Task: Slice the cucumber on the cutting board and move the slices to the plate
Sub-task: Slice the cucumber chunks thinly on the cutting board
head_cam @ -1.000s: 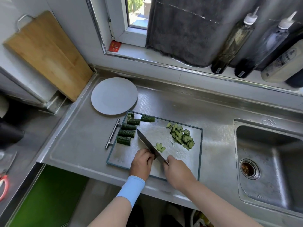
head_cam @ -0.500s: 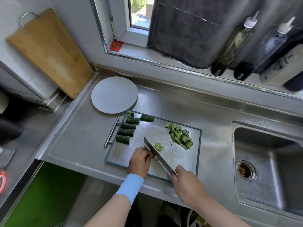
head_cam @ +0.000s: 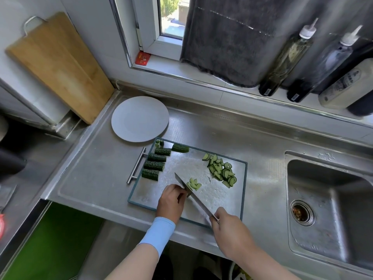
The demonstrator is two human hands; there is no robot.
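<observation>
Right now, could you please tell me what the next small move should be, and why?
Probably another thin cut: the right hand holds the knife with its blade against the left hand, fingers curled, their hold hidden. Few fresh slices lie beside the blade, several chunks wait uncut, and the plate holds nothing yet.

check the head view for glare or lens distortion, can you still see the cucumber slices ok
Head view, centre: daylight from the window leaves a pale sheen on the cutting board, yet the cucumber slices stay sharp and readable. Head view, edges: the wide-angle lens bends straight lines, so the squeeze bottles appear to lean.
</observation>
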